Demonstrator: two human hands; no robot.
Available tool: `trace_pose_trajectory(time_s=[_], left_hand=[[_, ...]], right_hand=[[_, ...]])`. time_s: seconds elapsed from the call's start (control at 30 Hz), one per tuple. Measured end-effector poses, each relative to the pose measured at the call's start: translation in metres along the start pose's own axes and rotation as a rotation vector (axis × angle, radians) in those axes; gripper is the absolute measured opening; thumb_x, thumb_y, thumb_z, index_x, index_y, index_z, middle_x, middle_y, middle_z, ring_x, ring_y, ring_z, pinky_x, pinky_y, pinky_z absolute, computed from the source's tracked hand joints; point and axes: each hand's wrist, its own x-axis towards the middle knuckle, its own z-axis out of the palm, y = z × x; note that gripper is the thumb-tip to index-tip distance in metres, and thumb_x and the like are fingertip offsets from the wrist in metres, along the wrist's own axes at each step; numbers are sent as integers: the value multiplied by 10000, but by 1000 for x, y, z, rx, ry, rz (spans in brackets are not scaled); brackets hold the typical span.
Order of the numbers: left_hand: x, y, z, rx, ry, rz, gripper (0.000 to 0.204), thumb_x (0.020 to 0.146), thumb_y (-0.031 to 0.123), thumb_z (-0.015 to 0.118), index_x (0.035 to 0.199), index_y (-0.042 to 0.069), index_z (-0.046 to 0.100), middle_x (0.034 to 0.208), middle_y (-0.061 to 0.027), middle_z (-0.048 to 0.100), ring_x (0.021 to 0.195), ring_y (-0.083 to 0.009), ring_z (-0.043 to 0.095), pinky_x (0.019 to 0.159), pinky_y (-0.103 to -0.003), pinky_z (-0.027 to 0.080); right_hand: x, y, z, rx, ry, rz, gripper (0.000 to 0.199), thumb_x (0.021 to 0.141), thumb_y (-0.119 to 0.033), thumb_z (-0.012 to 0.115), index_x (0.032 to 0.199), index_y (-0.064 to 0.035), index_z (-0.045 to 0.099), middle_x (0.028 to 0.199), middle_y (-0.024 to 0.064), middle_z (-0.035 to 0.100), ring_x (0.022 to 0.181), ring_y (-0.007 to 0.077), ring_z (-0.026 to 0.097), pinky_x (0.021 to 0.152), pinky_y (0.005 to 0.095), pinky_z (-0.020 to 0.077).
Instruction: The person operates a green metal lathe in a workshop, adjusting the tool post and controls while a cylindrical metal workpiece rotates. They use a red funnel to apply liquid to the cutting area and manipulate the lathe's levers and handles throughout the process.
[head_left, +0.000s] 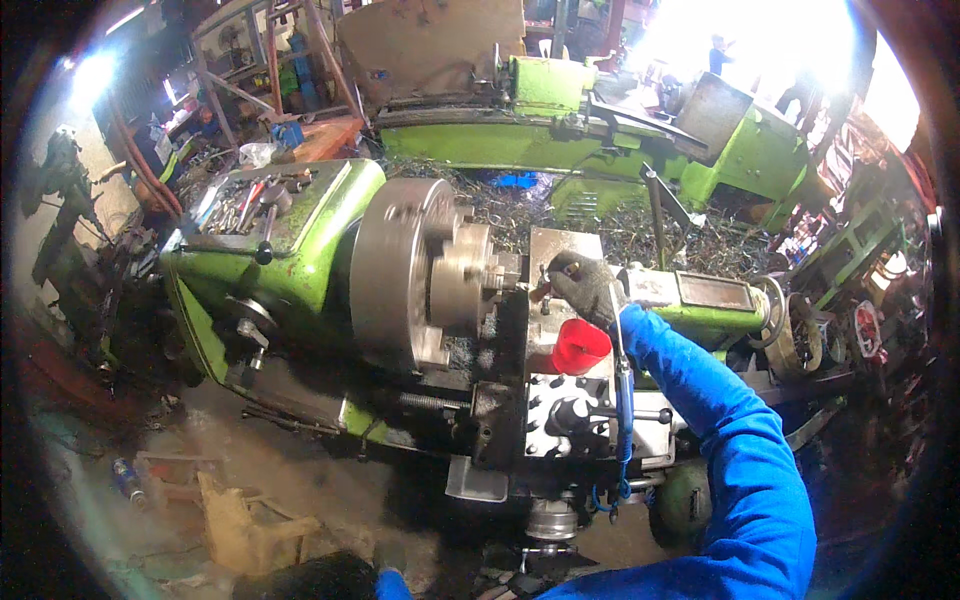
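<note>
My right hand [588,288], in a dark grey glove with a blue sleeve, reaches over the lathe carriage. Its fingers are curled near a small brownish piece [540,293]; what they hold is too small to make out. To its left, a large chuck [395,270] carries a round metal workpiece [462,278], its surface smeared by motion. Directly below the hand stands a red cup [581,347]. A thin metal pipe with a blue hose [625,410] runs down beside my wrist. My left hand cannot be made out; only blue cloth with a greyish end shows at the lower edge.
In front of the cup sits a square tool post [570,415] with a lever. Hand tools lie on the green headstock [300,225]. The tailstock [710,292] stands to the right. Metal shavings [520,210] heap behind, before another green lathe [480,140]. A yellowish broken container [245,525] lies on the floor.
</note>
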Motion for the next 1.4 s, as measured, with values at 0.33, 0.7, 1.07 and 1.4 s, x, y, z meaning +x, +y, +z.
trace_pose_trajectory(time_s=[0.33, 0.7, 1.07, 1.4], left_hand=[[-105, -52, 35, 45, -123, 53, 593, 935, 524, 627, 1280, 44, 673, 1297, -232, 660, 1212, -428, 615, 1026, -516, 499], [-148, -61, 39, 14, -127, 55, 562, 938, 499, 626, 1285, 59, 671, 1297, -226, 664, 1208, -424, 621, 1022, -519, 500], [-188, -76, 47, 20, -119, 35, 532, 942, 474, 625, 1290, 75, 670, 1296, -220, 667, 1205, -421, 626, 1017, -522, 501], [-202, -83, 44, 58, -127, 49, 506, 945, 452, 624, 1294, 88, 668, 1296, -215, 671, 1201, -417, 630, 1013, -525, 502]], right_hand=[[8, 21, 20, -197, -84, -31, 322, 918, -355, 641, 1115, -121, 741, 911, 163, 756, 864, 368, 743, 787, 466, 581], [46, 23, 32, -24, 140, 108, 338, 918, -331, 629, 909, -7, 728, 840, 221, 742, 810, 396, 726, 773, 504, 561], [68, 31, 20, -327, 87, 130, 345, 936, -315, 611, 932, 9, 733, 759, 205, 732, 773, 372, 739, 752, 486, 563], [66, 45, 29, -288, 91, 143, 380, 891, -342, 612, 1004, -3, 741, 950, 266, 737, 931, 436, 722, 844, 518, 557]])
